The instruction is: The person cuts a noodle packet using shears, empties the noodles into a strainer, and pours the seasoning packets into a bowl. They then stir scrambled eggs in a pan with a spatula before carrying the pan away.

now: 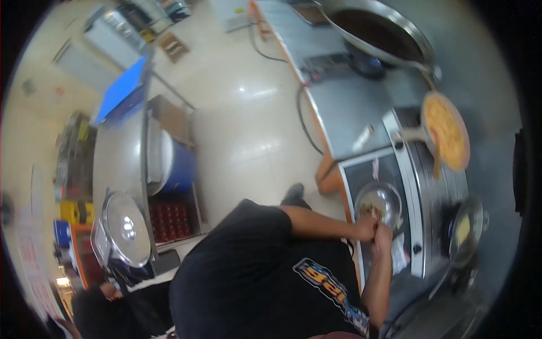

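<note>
Both hands meet at the near edge of a shiny metal bowl (389, 198), which holds some small light-brown pieces. My left hand (366, 227) has its fingers curled together over the bowl's edge. Against it, my right hand (383, 236) is closed too. Whatever lies between the fingers is too small to make out. Beside the hands lies a clear plastic bag (400, 254). The bowl stands on a dark tray-like surface in front of a metal stove (432, 192).
A pan of yellow food (447, 130) with a wooden utensil sits on the stove; a smaller pan (473, 229) is nearer. A large wok (378, 31) stands at the far end. Across the floor are a metal table (118, 152), a blue bin (182, 168) and another person (107, 311).
</note>
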### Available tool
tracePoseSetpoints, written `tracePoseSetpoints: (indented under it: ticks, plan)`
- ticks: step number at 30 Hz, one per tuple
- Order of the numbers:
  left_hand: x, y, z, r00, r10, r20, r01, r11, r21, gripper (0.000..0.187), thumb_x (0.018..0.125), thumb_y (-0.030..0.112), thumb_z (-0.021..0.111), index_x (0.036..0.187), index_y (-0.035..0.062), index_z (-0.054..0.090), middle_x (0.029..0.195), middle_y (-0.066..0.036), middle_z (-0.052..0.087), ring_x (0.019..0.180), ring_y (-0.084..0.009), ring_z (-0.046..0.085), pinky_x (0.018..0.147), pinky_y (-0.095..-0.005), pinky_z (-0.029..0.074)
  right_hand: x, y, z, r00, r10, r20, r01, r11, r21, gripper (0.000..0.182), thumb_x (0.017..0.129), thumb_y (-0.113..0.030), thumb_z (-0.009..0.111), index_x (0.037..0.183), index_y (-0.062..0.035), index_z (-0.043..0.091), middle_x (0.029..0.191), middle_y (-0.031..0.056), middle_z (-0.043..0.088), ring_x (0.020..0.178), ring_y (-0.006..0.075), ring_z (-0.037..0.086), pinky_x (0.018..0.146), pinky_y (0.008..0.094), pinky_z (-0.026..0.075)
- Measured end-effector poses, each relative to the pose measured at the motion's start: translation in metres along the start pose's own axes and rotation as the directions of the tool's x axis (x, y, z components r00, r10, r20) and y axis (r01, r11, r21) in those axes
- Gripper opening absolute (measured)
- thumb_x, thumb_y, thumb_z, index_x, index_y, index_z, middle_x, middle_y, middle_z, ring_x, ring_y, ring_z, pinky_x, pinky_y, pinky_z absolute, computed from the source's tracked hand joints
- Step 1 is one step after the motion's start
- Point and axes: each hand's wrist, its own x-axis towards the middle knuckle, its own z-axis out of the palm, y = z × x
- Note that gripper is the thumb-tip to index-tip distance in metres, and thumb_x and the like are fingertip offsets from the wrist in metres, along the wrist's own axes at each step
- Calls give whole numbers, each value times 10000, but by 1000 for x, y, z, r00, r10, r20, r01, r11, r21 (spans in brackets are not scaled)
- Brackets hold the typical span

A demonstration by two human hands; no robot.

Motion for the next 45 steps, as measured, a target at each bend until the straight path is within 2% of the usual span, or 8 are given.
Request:
tracePoseSetpoints:
  ticks: [5, 10, 15, 27, 35, 39, 42, 45]
  plan:
    - [-6, 4, -7, 993, 121, 7, -121, 993, 2, 256, 815, 146, 627, 1002, -28, 649, 933, -282, 675, 906, -448, 662, 770, -508, 513, -10, -13, -1, 999, -2, -49, -1, 999, -51, 407, 1006, -365, 591, 838, 0, 655, 664, 49, 573, 592, 138, 512, 542, 323, 371]
    - [-21, 6, -17, 974, 129, 186, -135, 991, 19, 246, 912, 199, 575, 946, -34, 646, 838, -263, 665, 773, -415, 664, 702, -486, 505, 10, 13, -10, 922, -377, -84, 307, 848, -433, 345, 1036, -265, 446, 935, 16, 619, 723, 121, 646, 633, 210, 643, 595, 375, 484]
    - [-45, 23, -76, 880, 82, 468, -82, 996, -22, 461, 963, 390, 595, 791, -36, 637, 647, -167, 598, 598, -257, 603, 609, -412, 474, 1, -5, -19, 913, -409, 6, 335, 740, -584, 353, 1035, -271, 441, 1080, 67, 534, 1007, 327, 627, 989, 480, 619, 862, 514, 461]
    - [-68, -3, -117, 874, -170, 455, 108, 981, 159, 488, 948, 406, 620, 751, -40, 631, 619, -136, 558, 604, -189, 538, 586, -380, 421, -5, -20, -3, 872, -488, -19, 285, 540, -792, 345, 958, -334, 488, 935, -41, 670, 896, 229, 690, 863, 426, 662, 780, 536, 514]
    - [-58, -2, -108, 833, -123, 539, -88, 934, 348, 443, 958, 379, 612, 819, -40, 639, 642, -160, 563, 608, -216, 552, 599, -397, 431, -28, -24, -10, 911, -413, 0, 244, 540, -805, 338, 978, -294, 460, 942, -26, 664, 893, 214, 694, 869, 396, 677, 794, 529, 526]
    - [-40, -1, -98, 752, -84, 654, -254, 878, 406, 417, 974, 379, 603, 848, -16, 641, 664, -149, 577, 637, -218, 582, 621, -380, 454, -16, 15, -26, 824, -567, 6, 446, 642, -623, 307, 988, -238, 458, 1083, 13, 609, 1030, 266, 641, 958, 426, 639, 818, 542, 512]
    - [-33, 78, -83, 653, -366, 663, -163, 787, 595, 365, 967, 359, 628, 866, 9, 642, 721, -143, 606, 706, -225, 611, 654, -377, 472, -25, 46, -39, 742, -655, -141, 625, 753, -209, 299, 1004, -232, 488, 1119, 16, 609, 989, 211, 662, 892, 349, 665, 757, 454, 538]
    - [-8, 70, -60, 649, -209, 731, -281, 827, 486, 305, 928, 328, 685, 873, 31, 645, 778, -136, 616, 758, -246, 622, 682, -382, 488, -70, 56, -67, 859, -350, -374, 502, 719, 480, 350, 1035, -285, 512, 1246, -23, 609, 945, 50, 648, 809, 132, 614, 697, 296, 504]
